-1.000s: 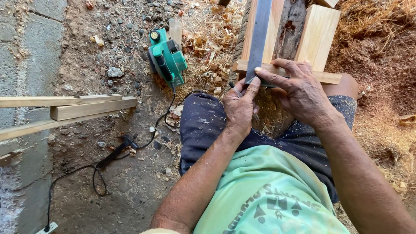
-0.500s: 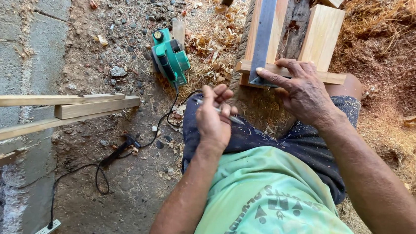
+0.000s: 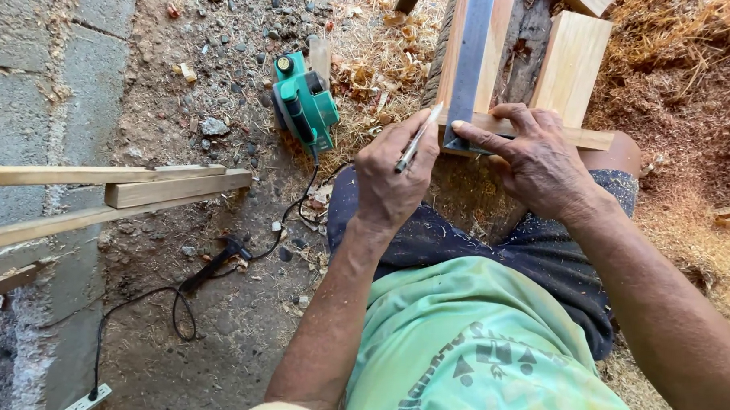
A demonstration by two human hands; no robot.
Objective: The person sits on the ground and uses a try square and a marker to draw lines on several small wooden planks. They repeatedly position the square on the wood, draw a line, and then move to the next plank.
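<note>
To my left: green electric planer on dirt | its black cord running to a white power strip | long wooden slats against grey block wall | sawdust heap at my right.

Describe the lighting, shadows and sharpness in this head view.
Head view: even daylight, no glare; the flat grey metal ruler and green electric planer look sharp; the left hand with its thin pencil is crisp; soft shadow beneath the pale wooden boards; wide-angle stretching at the edges.
</note>
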